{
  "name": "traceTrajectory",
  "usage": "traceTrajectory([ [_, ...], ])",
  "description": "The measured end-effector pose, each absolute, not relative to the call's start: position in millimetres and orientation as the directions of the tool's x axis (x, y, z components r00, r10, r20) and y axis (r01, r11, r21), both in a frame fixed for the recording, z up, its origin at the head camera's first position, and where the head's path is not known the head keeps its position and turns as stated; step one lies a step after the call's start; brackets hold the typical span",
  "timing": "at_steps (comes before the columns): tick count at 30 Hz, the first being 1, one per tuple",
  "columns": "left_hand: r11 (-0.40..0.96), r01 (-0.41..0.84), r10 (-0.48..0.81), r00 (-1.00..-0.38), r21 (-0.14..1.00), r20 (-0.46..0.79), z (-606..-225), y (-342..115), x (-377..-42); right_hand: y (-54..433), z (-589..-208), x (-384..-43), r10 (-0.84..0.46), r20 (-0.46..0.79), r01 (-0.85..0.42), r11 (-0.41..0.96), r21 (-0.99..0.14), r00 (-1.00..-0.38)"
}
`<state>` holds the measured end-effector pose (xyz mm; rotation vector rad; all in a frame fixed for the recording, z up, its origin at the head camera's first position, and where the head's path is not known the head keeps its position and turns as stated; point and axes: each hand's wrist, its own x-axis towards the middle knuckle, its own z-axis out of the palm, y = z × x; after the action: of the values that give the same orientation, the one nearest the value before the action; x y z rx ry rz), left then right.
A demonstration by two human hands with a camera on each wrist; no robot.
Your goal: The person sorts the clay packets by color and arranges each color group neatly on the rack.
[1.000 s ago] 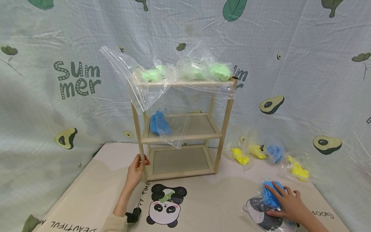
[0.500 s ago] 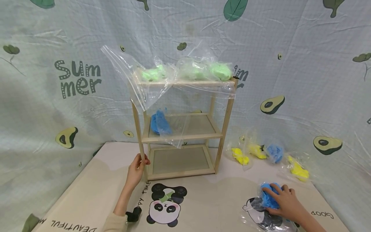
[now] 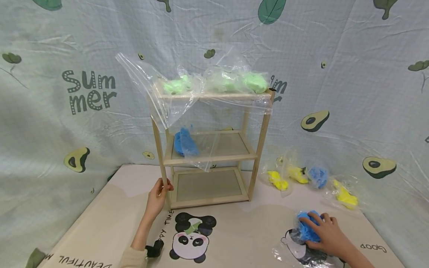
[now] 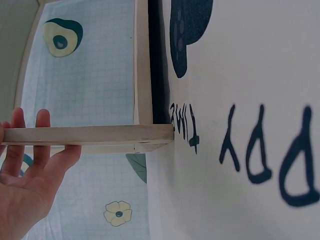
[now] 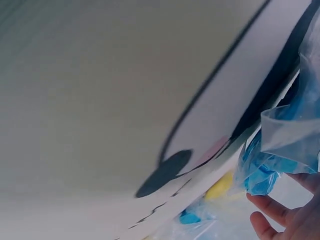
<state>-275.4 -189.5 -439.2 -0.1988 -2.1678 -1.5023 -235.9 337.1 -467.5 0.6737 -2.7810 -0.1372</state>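
Note:
A light wooden three-tier shelf rack (image 3: 209, 158) stands on the table, and my left hand (image 3: 157, 195) holds its front left post low down. In the left wrist view that post (image 4: 90, 135) crosses the fingers (image 4: 42, 117). At the right, my right hand (image 3: 326, 234) grips a clear zip bag with a blue clay-like lump (image 3: 307, 229) over a printed panda. The right wrist view shows the blue lump (image 5: 262, 175) against the fingertips, partly cut off by the frame. On the middle tier lies another bagged blue lump (image 3: 185, 142); bagged green lumps (image 3: 254, 82) sit on the top tier.
Right of the rack lie bagged yellow lumps (image 3: 345, 195) and one bagged blue lump (image 3: 317, 176). An open bag flap (image 3: 144, 85) sticks out past the top tier's left end. A printed curtain (image 3: 335, 93) hangs behind the table (image 3: 244, 234).
My right hand has shifted a little to the left with the bagged blue lump, and its fingers have closed round it more. The left hand stays on the post.

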Motion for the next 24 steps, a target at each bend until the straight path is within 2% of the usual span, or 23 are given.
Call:
traceTrajectory([
  [9,0.388,0.389,-0.148,-0.868,0.835,0.473,-440,-190,-276,328,-468,-237,-0.559,0.379,-0.537,0.826,0.172,-0.738],
  [19,0.381,0.382,-0.161,-0.870,0.842,0.467,-442,-190,-278,309,-455,-235,-0.556,0.411,-0.535,0.826,0.177,-0.723],
  [24,0.386,0.382,-0.163,-0.867,0.840,0.470,-443,-190,-278,300,-447,-236,-0.575,0.439,-0.549,0.812,0.198,-0.691],
])
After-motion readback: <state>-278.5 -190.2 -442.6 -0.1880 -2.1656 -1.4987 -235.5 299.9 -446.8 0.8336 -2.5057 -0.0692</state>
